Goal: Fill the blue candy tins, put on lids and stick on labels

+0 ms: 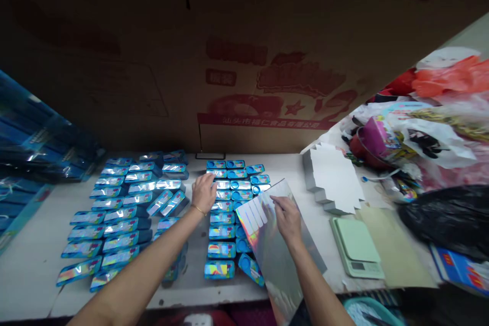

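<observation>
My left hand [204, 192] reaches to the upper left of the middle block of small blue boxes [222, 233], its bent fingertips resting on the edge of one near the back. Several boxes in this block have shiny labels on top, while others show a round recess. My right hand [287, 218] is over a silvery sticker sheet [280, 254], with thumb and finger pinched together at its upper part. A few pale label strips [254, 216] remain along the sheet's left side. The sheet slants over the right column of boxes and hangs past the table's front edge.
More blue boxes [122, 226] stand in rows on the left. A large cardboard carton [244, 137] walls off the back. On the right are stacked white cards [336, 178], a green scale [357, 247], a black plastic bag [446, 219] and piled plastic bags [451, 79].
</observation>
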The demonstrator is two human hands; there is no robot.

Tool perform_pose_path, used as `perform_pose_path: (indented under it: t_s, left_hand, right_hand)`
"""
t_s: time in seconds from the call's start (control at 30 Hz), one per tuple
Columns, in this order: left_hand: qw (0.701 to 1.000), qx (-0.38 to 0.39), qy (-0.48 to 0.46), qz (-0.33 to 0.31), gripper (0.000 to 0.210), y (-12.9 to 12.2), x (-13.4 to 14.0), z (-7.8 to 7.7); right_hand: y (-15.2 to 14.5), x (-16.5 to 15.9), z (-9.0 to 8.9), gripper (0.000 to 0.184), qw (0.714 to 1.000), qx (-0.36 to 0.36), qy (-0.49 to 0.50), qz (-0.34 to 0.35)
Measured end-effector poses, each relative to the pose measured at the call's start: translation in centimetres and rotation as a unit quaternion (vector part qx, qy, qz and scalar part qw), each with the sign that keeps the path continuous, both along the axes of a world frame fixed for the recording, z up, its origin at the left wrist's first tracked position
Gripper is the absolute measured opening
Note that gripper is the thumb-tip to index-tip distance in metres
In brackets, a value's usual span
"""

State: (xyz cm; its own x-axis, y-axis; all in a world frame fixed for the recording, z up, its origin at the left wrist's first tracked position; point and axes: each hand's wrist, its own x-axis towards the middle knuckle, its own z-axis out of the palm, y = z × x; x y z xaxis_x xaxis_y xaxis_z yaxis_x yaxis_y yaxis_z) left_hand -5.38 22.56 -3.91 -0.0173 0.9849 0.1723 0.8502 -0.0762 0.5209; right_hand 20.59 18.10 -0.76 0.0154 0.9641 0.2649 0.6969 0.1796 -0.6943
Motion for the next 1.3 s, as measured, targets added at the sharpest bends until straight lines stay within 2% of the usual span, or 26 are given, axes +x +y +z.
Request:
perform_pose_path:
  t_s: [0.13, 0.23, 0.43, 0.6, 0.7, 0.77, 0.83, 0.93, 1.0, 1.07, 1.17, 1.3]
  left_hand:
    - [0.994, -0.001, 0.09, -0.06, 0.034, 1.1, -1.1, -0.3]
    - [0.988, -0.018, 0.143, -0.063, 0.033, 1.8, -0.6, -0.2]
    - [0.981, -0.036, 0.183, -0.055, 0.033, 2.4, -0.8, 0.2]
    - [0.978, -0.031, 0.192, -0.07, 0.033, 2.5, -1.0, 1.3]
    - [0.986, -0.004, 0.144, -0.08, 0.037, 1.9, 1.4, 2.3]
    - [0.986, -0.017, 0.093, -0.135, 0.04, 1.2, 4.0, 2.7]
    - [0.974, -0.089, 0.041, -0.202, 0.037, 0.5, 6.8, 2.5]
    - [0.954, -0.213, -0.038, -0.208, 0.023, 0.2, 9.7, 1.4]
    - [0.95, -0.236, -0.067, -0.193, 0.024, 0.4, 10.4, 0.7]
    - [0.952, -0.228, -0.073, -0.191, 0.025, 0.6, 10.5, 0.3]
    - [0.953, -0.219, -0.078, -0.194, 0.025, 0.7, 10.3, 0.5]
    - [0.953, -0.19, -0.101, -0.213, 0.025, 0.2, 10.3, 1.1]
  right_hand:
    - [0.3, -1.3, 0.1, 0.026, 0.999, 0.021, -0.012, 0.049]
    - [0.1, -1.9, 0.3, 0.026, 0.998, 0.018, 0.0, 0.061]
    - [-1.4, -1.4, -0.1, 0.025, 0.998, 0.0, 0.03, 0.058]
    - [-1.8, 0.9, -0.5, 0.023, 0.999, -0.007, 0.038, 0.021]
    - [-1.1, 2.3, -0.7, 0.025, 1.0, 0.01, 0.018, -0.006]
    - [-0.2, 2.7, -0.8, 0.027, 1.0, 0.023, -0.018, -0.011]
    - [0.9, 2.5, -0.9, 0.028, 0.997, 0.033, -0.074, 0.015]
    - [2.4, 1.7, -1.6, 0.029, 0.98, 0.037, -0.175, 0.086]
    - [2.7, 1.3, -2.3, 0.028, 0.963, 0.035, -0.233, 0.134]
    - [2.4, 1.3, -2.8, 0.028, 0.95, 0.038, -0.263, 0.163]
    - [1.5, 1.6, -2.8, 0.027, 0.954, 0.051, -0.253, 0.152]
    - [1.4, 1.6, -1.6, 0.033, 0.962, 0.045, -0.229, 0.139]
